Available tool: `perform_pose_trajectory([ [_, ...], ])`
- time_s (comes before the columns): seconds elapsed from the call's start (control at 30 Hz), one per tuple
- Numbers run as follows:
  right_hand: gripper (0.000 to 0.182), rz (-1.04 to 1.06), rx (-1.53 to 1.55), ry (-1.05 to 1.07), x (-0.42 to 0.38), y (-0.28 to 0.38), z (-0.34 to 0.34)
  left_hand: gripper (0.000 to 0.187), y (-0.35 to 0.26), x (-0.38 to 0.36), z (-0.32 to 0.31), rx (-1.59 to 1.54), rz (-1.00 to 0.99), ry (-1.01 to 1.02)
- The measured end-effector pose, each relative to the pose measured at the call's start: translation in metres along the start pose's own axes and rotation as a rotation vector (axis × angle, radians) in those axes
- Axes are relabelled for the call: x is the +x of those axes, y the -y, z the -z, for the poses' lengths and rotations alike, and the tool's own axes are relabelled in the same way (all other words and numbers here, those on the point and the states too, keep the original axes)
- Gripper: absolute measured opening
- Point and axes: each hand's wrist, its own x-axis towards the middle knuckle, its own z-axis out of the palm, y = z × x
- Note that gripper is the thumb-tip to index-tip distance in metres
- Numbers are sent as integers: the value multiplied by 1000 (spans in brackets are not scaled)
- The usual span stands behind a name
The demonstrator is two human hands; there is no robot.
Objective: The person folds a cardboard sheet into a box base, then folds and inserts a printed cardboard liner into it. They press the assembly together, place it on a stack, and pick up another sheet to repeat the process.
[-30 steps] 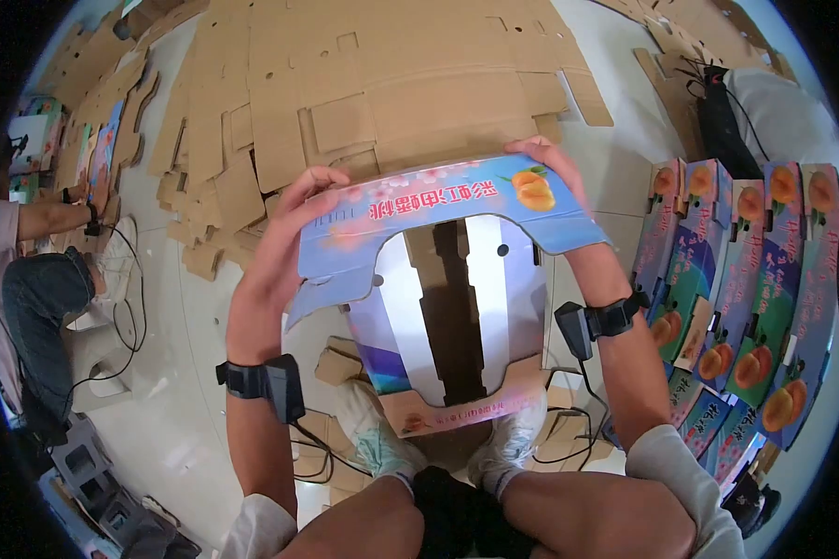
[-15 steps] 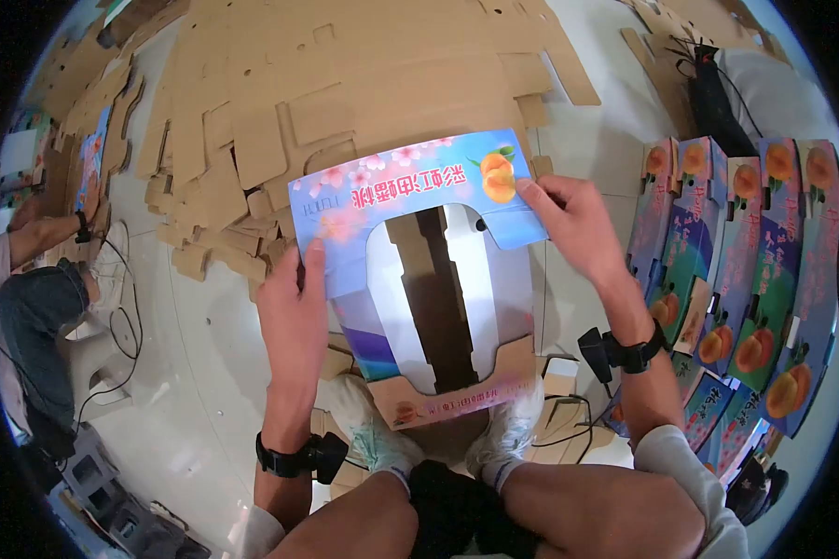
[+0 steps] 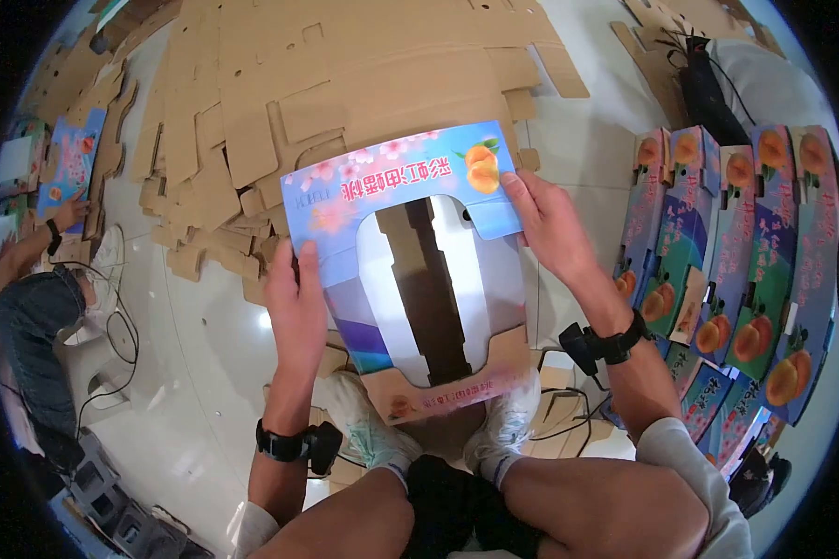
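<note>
Between my two hands is a printed cardboard fruit box, blue and pink with peaches and blossoms, its lettering upside down to me. A large cut-out opening in the face toward me shows the white inner walls and a dark gap down the middle. My left hand grips the box's left edge, thumb on the printed face. At the upper right corner, by the peach picture, my right hand pinches the edge, thumb in front. The fingers behind the board are partly hidden. Below the box are my white shoes.
Flattened brown cardboard sheets lie piled ahead on the tiled floor. Several folded printed boxes stand in a row at right. At left, another person's hand touches a printed blue sheet. Grey plastic crates sit lower left.
The box and both my hands have shifted slightly left and up in view. My grip stays the same. At left, the other person's hand has moved onto the blue sheet.
</note>
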Motion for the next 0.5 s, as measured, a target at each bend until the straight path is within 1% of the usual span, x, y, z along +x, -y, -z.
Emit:
perform_pose_trajectory([
  [0.07,44,41,-22,-30,-4,1,-3,28,16,1,-3,-35,-21,-38],
  [0.17,39,105,-125,-27,-1,-6,-3,27,34,4,-6,87,-118,-76],
  [0.27,35,86,-159,-65,0,-6,-10,24,28,3,-10,82,-142,-91],
  [0.37,36,59,-221,-85,-1,-5,-15,24,36,1,-20,-9,-70,-115],
  [0.47,39,64,-142,-123,1,-10,-19,29,57,4,-25,58,-86,-146],
  [0.5,39,88,-106,-133,1,-10,-19,30,56,5,-25,29,-70,-139],
])
